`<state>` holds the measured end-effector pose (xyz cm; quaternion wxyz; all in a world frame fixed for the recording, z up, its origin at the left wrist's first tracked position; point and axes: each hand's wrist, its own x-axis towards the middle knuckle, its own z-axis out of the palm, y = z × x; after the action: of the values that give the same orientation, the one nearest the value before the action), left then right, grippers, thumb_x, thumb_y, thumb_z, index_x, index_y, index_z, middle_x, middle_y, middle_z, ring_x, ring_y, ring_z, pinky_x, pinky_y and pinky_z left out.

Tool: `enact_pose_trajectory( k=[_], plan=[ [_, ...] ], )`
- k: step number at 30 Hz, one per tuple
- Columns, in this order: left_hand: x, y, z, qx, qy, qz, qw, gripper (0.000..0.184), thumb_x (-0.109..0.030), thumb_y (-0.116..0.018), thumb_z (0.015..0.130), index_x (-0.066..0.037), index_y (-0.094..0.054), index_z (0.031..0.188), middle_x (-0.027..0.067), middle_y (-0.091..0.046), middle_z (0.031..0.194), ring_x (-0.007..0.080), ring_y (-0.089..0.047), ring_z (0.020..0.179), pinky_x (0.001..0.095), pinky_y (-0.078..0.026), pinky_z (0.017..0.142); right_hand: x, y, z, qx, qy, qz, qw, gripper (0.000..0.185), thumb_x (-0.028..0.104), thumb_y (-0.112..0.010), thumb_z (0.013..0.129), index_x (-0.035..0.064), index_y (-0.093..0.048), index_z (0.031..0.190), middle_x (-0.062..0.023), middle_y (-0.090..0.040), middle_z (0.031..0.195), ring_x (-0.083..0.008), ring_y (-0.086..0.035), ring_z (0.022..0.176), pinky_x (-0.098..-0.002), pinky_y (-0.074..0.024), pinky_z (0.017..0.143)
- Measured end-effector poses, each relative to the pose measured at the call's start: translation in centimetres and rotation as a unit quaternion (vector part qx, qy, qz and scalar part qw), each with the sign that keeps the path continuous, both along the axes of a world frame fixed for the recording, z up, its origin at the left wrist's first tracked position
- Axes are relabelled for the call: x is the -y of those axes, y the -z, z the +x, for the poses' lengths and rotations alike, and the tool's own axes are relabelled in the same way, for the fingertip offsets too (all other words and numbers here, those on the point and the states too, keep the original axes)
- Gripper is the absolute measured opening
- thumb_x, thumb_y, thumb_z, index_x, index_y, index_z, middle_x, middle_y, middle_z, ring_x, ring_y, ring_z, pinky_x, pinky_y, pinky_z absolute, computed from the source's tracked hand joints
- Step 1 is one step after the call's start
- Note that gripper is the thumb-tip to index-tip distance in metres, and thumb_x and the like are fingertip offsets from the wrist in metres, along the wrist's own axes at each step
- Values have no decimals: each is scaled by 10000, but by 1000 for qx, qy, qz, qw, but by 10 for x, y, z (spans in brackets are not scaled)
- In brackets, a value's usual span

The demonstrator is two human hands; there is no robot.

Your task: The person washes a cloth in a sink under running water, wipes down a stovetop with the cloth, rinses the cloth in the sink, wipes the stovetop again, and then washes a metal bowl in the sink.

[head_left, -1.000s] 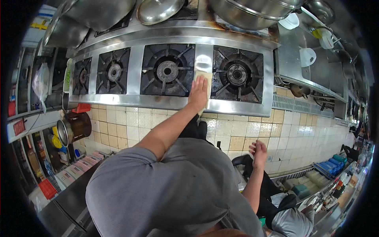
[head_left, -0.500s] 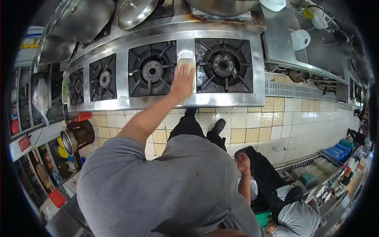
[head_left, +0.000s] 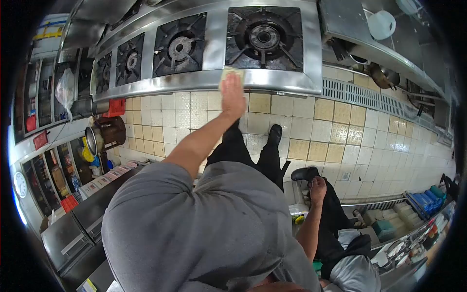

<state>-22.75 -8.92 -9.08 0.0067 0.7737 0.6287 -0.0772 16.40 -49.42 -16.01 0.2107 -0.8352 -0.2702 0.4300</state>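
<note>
Under the outstretched fingers of my left hand [head_left: 233, 97] is a pale yellow cloth [head_left: 231, 72], pressed on the front metal rim [head_left: 194, 79] of a gas stove. The hand holds the cloth just below the corner of the large right burner [head_left: 264, 38]. Further left a second burner [head_left: 180, 47] sits in its black grate. My right hand [head_left: 317, 190] hangs low at my right side, fingers curled, with nothing visible in it. It is well apart from the stove.
A person in a grey shirt [head_left: 357, 272] is close by at the lower right. A metal counter [head_left: 348, 24] with a white container [head_left: 381, 25] adjoins the stove. A floor grate [head_left: 355, 93] crosses the tiles [head_left: 316, 131]. A brown stool [head_left: 113, 131] stands at left.
My left hand has drawn the cloth from the strip between two burners down to the stove's front rim. The camera view has shifted, and my right hand stays low and curled.
</note>
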Motion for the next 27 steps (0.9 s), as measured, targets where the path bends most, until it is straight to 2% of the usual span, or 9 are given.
enact_pose_trajectory(
  k=[1,2,7,12,15,20,22,25,27],
  plan=[
    [2,8,31,36,22,19,999,800,-235,-528,882,82,-222,1550,271,-191,1633,396,-166,1530,558,-97,1228,12,0,3,24,-5,23,999,199,150,-626,969,4,-667,1097,-60,-670,812,-90,-584,570,-279,-472,487],
    [2,18,62,74,43,38,996,780,-223,-522,889,77,-234,1548,267,-204,1631,393,-183,1526,567,-107,1223,26,11,5,20,6,-39,999,219,133,-674,915,-7,-679,1083,-195,-718,946,-307,-717,875,-379,-555,771],
    [-7,37,237,268,198,-13,943,649,-135,-457,921,13,-302,1533,192,-295,1608,327,-251,1502,495,-133,1240,36,3,-35,99,-227,0,969,239,160,-665,899,-1,-657,1076,-199,-716,1005,-373,-702,921,-451,-556,810],
    [0,12,237,154,280,72,945,616,-171,-379,972,-25,-280,1562,129,-265,1642,262,-158,1547,491,-88,1259,-46,-32,-84,48,-259,-93,960,262,210,-648,919,23,-678,1100,-231,-718,1010,-388,-696,973,-457,-548,847],
    [-1,-1,138,158,250,56,954,616,-201,-374,981,-33,-281,1567,117,-254,1650,249,-139,1554,506,-71,1258,-54,2,-89,-35,-137,65,988,267,189,-653,926,13,-681,1125,-160,-726,909,-283,-709,836,-371,-556,766],
    [-8,4,-112,277,104,81,952,668,-255,-518,915,14,-375,1510,188,-407,1547,321,-329,1476,595,-179,1203,-75,4,-119,-120,-9,12,993,254,237,-593,1005,23,-639,1135,-45,-646,776,-104,-585,603,-250,-463,500],
    [-15,19,-246,-25,60,129,990,740,-343,-561,906,28,-359,1514,201,-382,1564,313,-309,1486,572,-172,1205,-58,19,-138,-152,-9,-40,988,234,274,-575,1015,53,-639,1059,-19,-607,732,-107,-574,577,-256,-453,475],
    [-33,14,-446,-85,-95,88,988,870,-379,-611,869,11,-257,1561,169,-255,1640,289,-208,1535,576,-166,1213,-47,8,-193,-119,14,-227,966,191,258,-553,1018,83,-628,1021,-7,-581,725,-136,-590,571,-277,-478,468],
    [-44,14,-570,-87,-137,104,981,869,-366,-611,876,9,-242,1567,174,-245,1643,292,-202,1536,567,-165,1219,-31,19,-218,-82,-99,-290,948,174,237,-548,1010,84,-624,1038,-14,-591,750,-147,-598,569,-289,-496,472]
  ],
)
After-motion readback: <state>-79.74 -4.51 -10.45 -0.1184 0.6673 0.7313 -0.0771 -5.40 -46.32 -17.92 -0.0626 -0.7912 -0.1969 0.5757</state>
